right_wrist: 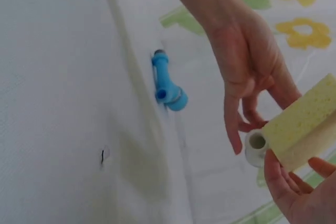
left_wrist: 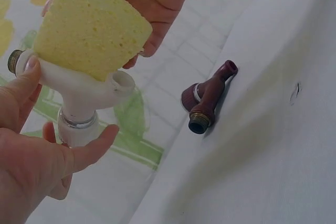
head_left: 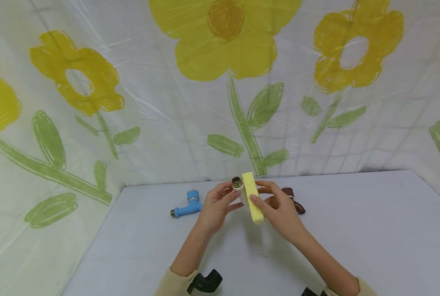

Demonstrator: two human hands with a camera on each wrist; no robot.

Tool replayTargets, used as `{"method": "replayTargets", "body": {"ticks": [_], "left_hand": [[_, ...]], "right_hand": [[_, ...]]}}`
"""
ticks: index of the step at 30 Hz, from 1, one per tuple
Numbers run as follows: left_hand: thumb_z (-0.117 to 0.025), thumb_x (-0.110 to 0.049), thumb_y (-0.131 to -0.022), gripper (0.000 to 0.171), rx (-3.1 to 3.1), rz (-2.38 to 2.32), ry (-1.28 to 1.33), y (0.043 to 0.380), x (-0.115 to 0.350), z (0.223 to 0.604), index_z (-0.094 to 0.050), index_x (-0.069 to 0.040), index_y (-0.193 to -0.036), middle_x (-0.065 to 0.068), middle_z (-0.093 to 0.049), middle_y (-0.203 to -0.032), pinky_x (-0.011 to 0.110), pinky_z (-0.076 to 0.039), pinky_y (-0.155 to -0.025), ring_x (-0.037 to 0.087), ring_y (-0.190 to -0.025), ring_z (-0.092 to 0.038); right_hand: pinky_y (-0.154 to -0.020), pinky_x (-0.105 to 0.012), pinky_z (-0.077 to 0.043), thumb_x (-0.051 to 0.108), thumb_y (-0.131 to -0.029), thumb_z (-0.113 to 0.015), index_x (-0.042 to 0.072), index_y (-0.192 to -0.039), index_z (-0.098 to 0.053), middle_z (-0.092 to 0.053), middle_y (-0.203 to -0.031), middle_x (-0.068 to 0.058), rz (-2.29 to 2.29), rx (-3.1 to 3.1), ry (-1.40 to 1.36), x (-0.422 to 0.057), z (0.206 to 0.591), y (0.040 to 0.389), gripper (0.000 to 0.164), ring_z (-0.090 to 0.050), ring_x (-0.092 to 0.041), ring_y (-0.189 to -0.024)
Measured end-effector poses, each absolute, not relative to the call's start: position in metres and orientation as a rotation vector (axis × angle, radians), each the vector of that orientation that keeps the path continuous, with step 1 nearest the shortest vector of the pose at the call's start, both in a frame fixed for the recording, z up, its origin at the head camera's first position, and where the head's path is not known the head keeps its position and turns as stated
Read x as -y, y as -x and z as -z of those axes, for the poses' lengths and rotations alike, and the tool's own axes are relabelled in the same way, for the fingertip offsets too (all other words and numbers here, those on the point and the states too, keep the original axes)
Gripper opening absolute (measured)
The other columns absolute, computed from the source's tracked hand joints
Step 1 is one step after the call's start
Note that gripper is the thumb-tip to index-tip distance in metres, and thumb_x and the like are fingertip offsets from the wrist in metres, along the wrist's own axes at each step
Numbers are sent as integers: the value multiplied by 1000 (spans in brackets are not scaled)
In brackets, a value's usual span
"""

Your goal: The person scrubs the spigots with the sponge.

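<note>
My left hand (head_left: 217, 206) holds a white plastic faucet (left_wrist: 79, 90) above the table, its thumb near the threaded brass end. The faucet's spout opening (right_wrist: 256, 141) faces the right wrist camera. My right hand (head_left: 282, 211) grips a yellow sponge (head_left: 253, 198) between thumb and fingers. The sponge lies flat against the faucet's side. In the left wrist view the sponge hides part of the right hand behind it.
On the white table (head_left: 138, 246) a blue faucet (head_left: 187, 204) lies to the left, behind the left hand. A brown faucet (left_wrist: 210, 97) lies to the right, partly behind the right hand. Behind the table hangs a sheet (head_left: 160, 135) printed with yellow flowers.
</note>
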State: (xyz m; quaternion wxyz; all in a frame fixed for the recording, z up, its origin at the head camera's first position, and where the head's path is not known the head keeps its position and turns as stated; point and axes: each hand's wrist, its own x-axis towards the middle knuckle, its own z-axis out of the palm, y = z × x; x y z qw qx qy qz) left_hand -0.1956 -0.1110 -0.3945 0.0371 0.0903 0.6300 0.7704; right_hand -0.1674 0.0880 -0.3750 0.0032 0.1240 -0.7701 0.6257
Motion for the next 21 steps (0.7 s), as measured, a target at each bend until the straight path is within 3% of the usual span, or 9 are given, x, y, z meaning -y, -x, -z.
{"method": "replayTargets", "body": {"ticks": [4,8,11,17,21], "left_hand": [[-61,3,-103,30,-1897,-2388,-255,195,111,393,-66,3,-133,6,-64,-131,53,-61,-97,16,-112,-68],[-60,5,-103,32,-1818,-2395,-272,195,111,391,-71,-11,-129,10,-51,-147,53,-60,-97,14,-106,-70],[-59,4,-104,33,-1790,-2374,-300,195,111,391,-71,-19,-125,11,-44,-149,52,-60,-98,13,-103,-69],[-59,2,-105,36,-1785,-2352,-330,194,112,391,-72,-29,-117,8,-46,-146,43,-61,-96,14,-106,-68],[-57,-1,-107,38,-1767,-2324,-375,193,115,391,-71,-35,-116,10,-41,-151,49,-60,-98,15,-109,-66]], "right_hand": [[-66,-30,-59,25,-105,-68,10,-147,-57,-63,-136,-22,-1969,2414,-401,-88,375,167,47,-69,-19,-83],[-66,-30,-59,25,-104,-68,11,-148,-56,-62,-136,-22,-1946,2409,-411,-89,374,167,47,-69,-20,-85],[-67,-31,-60,26,-104,-69,12,-148,-57,-62,-137,-21,-1923,2422,-393,-89,373,167,48,-69,-19,-85],[-67,-34,-60,27,-104,-68,12,-148,-57,-62,-138,-21,-1897,2439,-406,-90,371,166,47,-68,-20,-87],[-66,-31,-60,26,-104,-68,12,-147,-59,-63,-138,-21,-1859,2442,-422,-92,370,167,46,-68,-21,-89]]}}
